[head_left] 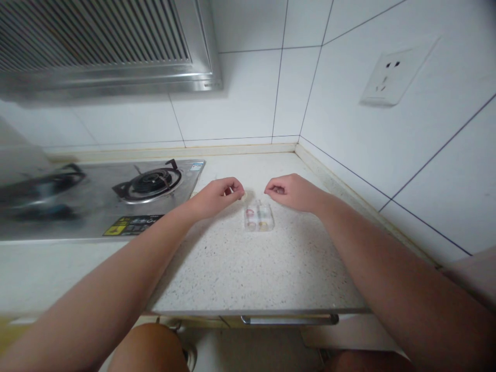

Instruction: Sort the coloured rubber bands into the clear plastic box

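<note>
A small clear plastic box (259, 227) with compartments lies on the speckled countertop (248, 274). Small reddish, tan and yellow items show inside it, too small to name. My left hand (221, 196) is just beyond the box to its left, thumb and fingers pinched together. A faint pale bit shows by its fingertips, but I cannot tell what it is. On the other side, my right hand (289, 191) is also closed in a pinch, above and right of the box. Whatever its fingertips hold, if anything, is hidden. The two hands are apart, facing each other.
A gas stove (155, 181) with black pan supports is at the left, under a steel range hood (201, 77). Tiled walls meet in the corner behind the counter. A wall socket (387, 77) is at the right. A drawer handle (290, 320) runs below the counter edge.
</note>
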A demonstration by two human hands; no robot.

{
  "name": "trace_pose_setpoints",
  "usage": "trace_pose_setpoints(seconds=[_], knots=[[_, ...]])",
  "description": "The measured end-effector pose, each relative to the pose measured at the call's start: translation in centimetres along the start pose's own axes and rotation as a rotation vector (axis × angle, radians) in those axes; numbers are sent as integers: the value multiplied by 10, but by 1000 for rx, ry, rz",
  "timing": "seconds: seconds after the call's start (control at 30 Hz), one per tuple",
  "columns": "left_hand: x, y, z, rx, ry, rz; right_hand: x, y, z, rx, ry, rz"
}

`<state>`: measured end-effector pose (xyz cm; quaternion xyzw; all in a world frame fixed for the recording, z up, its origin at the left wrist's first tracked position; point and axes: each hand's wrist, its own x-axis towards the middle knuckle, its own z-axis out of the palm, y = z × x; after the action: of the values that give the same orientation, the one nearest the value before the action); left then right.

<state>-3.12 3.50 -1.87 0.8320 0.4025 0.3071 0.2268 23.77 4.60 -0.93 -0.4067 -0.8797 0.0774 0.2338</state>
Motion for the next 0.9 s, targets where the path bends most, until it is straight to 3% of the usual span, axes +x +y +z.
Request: trace_pose_setpoints(seconds=[0.13, 0.4, 0.9], knots=[[0, 15, 7, -208, 51, 23, 0, -7, 2, 143, 31, 8], [-1, 24, 10, -404, 44, -39, 2, -12, 5, 437, 121, -15], [-3, 32, 12, -478, 52, -99, 2, -21, 9, 566, 83, -51]])
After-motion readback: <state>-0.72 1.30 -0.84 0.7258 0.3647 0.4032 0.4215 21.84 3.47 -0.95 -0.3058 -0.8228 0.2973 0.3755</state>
